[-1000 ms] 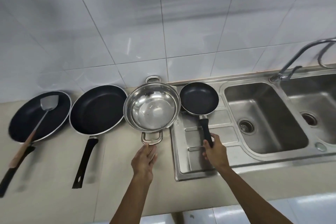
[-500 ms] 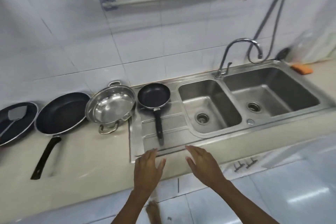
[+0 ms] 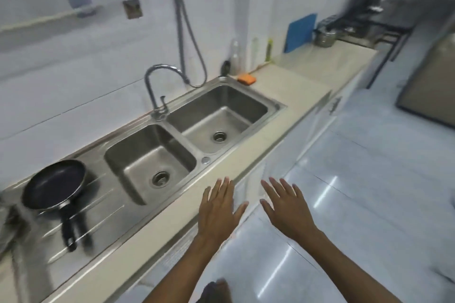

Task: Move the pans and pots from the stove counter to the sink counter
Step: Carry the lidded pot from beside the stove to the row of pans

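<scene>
Both hands are hanging open in front of me, palms down and fingers spread, and they are gripping nothing. My left hand [image 3: 218, 209] is hovering over the front edge of the beige counter [image 3: 157, 233], while my right hand [image 3: 286, 206] is floating beside it, past the counter edge and over the shiny tiled floor [image 3: 369, 204]. The two hands are near each other but not touching.

One small black frying pan [image 3: 53, 184] is lying on the ribbed steel drainboard [image 3: 108, 206], just left of the double sink [image 3: 172, 145], with its black handle pointing toward the counter front. It is well apart from both hands. At the far left edge I am seeing a blurred piece of metal — I cannot tell what it is.

Behind the sink the curved faucet [image 3: 157, 86] is standing, and an orange sponge [image 3: 247, 79] is lying near the right basin corner. Far along the counter, beside a blue board [image 3: 300, 32] leaning on the wall, a steel pot [image 3: 325, 35] is sitting near a dark stove [image 3: 364, 27] — this part is blurry.
</scene>
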Demonstrator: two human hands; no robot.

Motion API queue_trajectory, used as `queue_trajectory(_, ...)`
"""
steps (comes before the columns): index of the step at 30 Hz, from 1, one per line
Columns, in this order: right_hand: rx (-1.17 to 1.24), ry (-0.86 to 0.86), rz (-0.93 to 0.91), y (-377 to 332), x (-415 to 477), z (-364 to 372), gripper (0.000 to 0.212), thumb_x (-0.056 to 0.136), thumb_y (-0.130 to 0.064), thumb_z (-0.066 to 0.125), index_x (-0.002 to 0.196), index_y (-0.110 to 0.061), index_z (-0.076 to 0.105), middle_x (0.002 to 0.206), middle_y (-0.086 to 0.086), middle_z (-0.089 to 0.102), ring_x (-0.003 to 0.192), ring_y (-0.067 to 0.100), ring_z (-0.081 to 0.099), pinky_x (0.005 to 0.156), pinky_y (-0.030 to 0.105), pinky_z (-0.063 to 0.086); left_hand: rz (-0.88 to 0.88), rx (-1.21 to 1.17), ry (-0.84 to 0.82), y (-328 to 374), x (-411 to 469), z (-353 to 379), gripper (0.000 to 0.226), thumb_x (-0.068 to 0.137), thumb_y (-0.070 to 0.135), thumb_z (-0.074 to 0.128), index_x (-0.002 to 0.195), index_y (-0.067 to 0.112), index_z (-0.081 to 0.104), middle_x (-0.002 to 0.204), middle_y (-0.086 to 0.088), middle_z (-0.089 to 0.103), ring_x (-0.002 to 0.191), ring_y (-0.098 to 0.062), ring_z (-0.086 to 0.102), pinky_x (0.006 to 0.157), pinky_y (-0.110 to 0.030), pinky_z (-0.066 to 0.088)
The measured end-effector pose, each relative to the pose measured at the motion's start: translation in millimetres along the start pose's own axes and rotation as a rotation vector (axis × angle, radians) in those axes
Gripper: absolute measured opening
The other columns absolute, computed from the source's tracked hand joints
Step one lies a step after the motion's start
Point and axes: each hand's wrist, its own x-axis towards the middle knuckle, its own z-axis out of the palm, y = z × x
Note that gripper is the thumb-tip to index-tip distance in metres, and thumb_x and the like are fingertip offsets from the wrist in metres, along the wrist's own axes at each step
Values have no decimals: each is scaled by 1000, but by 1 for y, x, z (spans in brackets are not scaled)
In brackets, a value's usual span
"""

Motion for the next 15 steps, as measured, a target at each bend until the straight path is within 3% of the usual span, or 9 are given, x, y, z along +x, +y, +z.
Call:
queue_trajectory(5,-11,2,205,90,8,-12,59,100,-49,28,149,-22,47,151,6,53,140,32,46,112,55,38,206,-40,-92,73,80,35,75,96,66,33,145,13,53,151,-7,52,142,-24,46,116,-51,38)
queue_trajectory(9,-14,-1,331,159,35,-15,59,101,-50,29,149,-21,47,151,7,53,140,33,47,113,55,39,316,-67,-118,123,154,71,86,95,72,13,145,14,52,152,-7,50,143,-25,44,116,-53,38)
queue_trajectory(13,-4,-42,438,230,80,-19,58,100,-50,31,148,-21,48,151,7,52,139,33,47,113,54,37,358,-51,-275,171,242,110,95,85,79,-1,158,24,25,166,1,21,155,-20,16,127,-48,9)
queue_trajectory(15,-10,-47,480,264,107,-26,59,101,-51,29,146,-20,52,148,7,56,136,32,51,111,53,39,369,-86,-256,198,291,122,92,88,79,6,156,22,33,163,0,29,152,-20,26,126,-49,15)
